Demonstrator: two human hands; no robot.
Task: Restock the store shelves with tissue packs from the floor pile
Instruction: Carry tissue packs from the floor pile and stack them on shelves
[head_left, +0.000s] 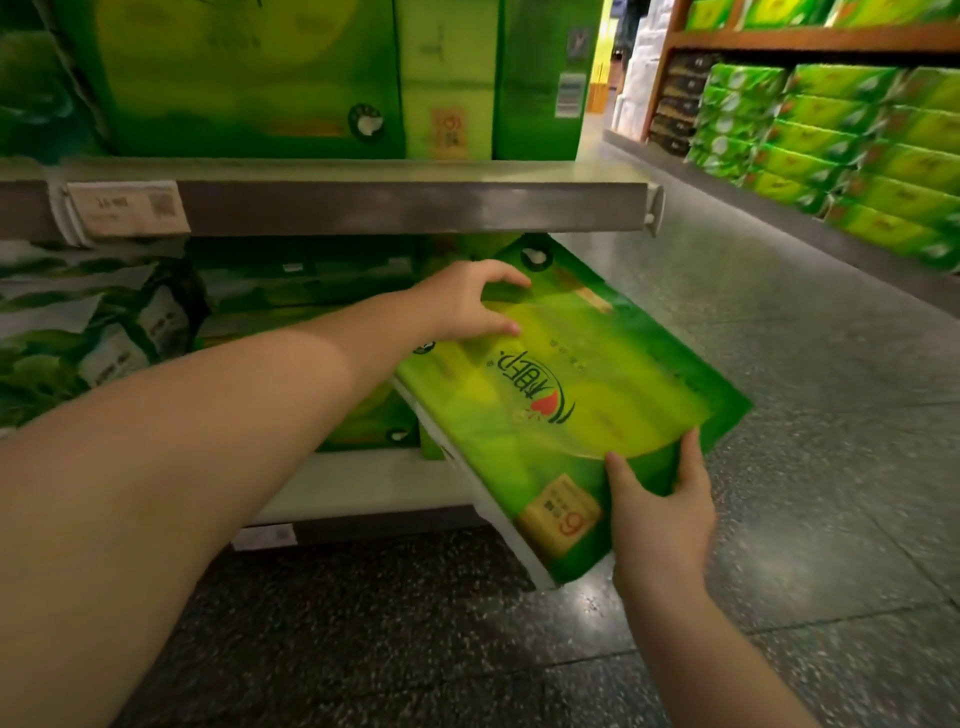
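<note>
A flat green plastic-wrapped tissue pack (561, 395) is being slid onto the grey lower shelf (363, 483). It is being gripped at its near edge by the right hand (662, 525) and steadied by the curled left hand (467, 304); it should be levelled first.

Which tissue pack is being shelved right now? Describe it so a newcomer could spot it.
Look under the grey metal shelf. The tissue pack juts tilted past its lower level, with the left hand on top and the right hand at its near corner; neighbours sit untouched.
</note>
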